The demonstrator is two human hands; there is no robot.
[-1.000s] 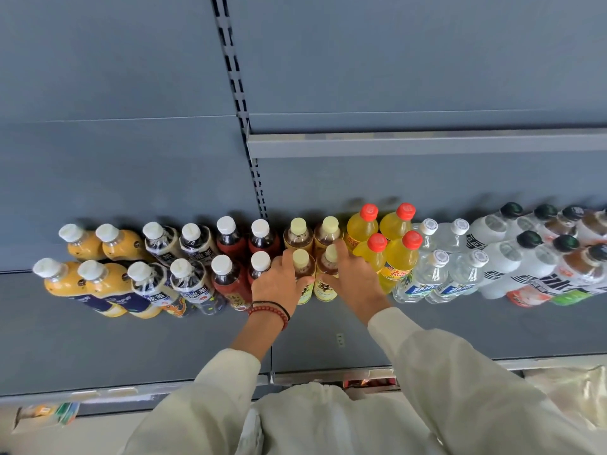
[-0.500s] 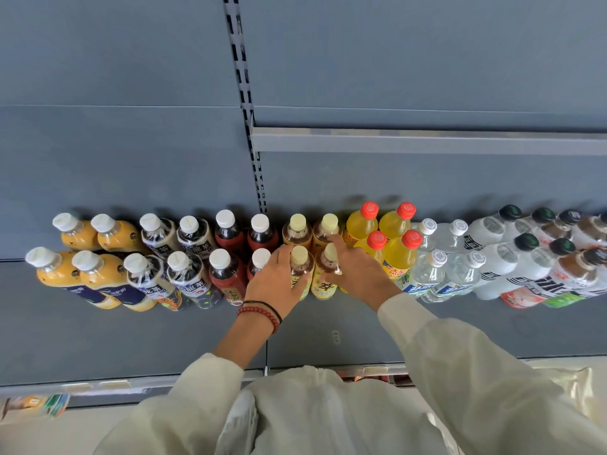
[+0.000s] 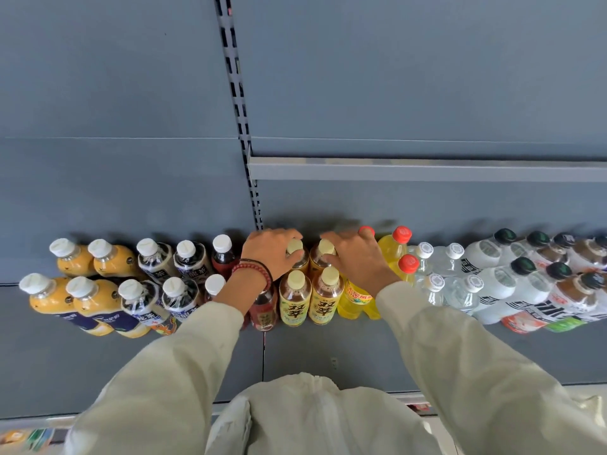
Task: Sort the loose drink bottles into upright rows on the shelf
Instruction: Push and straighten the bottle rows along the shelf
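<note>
Upright, axes vert., the back tea bottles (image 3: 327, 247) are found directly under both hands. One neck is gripped by L hand (image 3: 271, 252) w/ curled fingers, the other by R hand (image 3: 356, 257); neither nearer.

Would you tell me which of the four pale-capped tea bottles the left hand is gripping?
The back-left tea bottle: the left hand curls round its neck; no other sits within that grip.

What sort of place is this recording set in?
Probably a shop aisle or a mock-up: a grey metal shelf, a slotted upright behind it, and tea bottles, yellow bottles and water bottles grouped by kind.
</note>
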